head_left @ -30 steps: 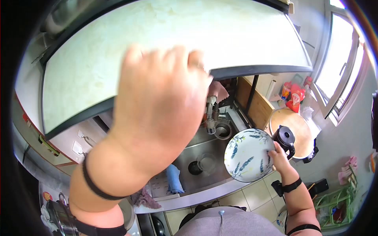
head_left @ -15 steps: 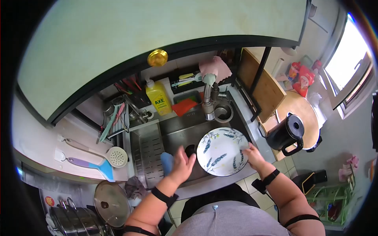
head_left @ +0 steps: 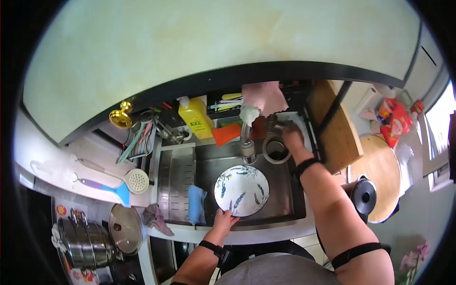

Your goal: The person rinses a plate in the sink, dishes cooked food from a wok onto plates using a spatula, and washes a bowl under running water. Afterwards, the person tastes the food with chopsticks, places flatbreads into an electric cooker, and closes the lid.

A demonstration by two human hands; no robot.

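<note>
A white plate (head_left: 241,190) with a blue-green leaf pattern is held over the sink (head_left: 221,156), face up. My left hand (head_left: 223,223) grips its near rim, thumb on the upper face. Above the plate's far side stands the tap (head_left: 248,147), a pale cloth (head_left: 249,114) wrapped on its top. My right hand (head_left: 293,137) reaches to the tap handle (head_left: 278,124) at the back right and overlaps its end; the fingers are blurred and partly hidden. Just below that hand is a round metal strainer cup (head_left: 276,149).
A blue cloth (head_left: 195,204) hangs over the sink divider beside a slotted drain tray (head_left: 176,180). Behind stand a yellow soap bottle (head_left: 197,118) and an orange cloth (head_left: 227,134). A cutting board (head_left: 339,128) and black kettle (head_left: 363,195) are at right. An overhead cabinet (head_left: 228,38) juts out.
My right hand has let go of the plate and moved up to the tap handle. My left hand has taken the plate's near rim, and the plate has shifted left over the sink.
</note>
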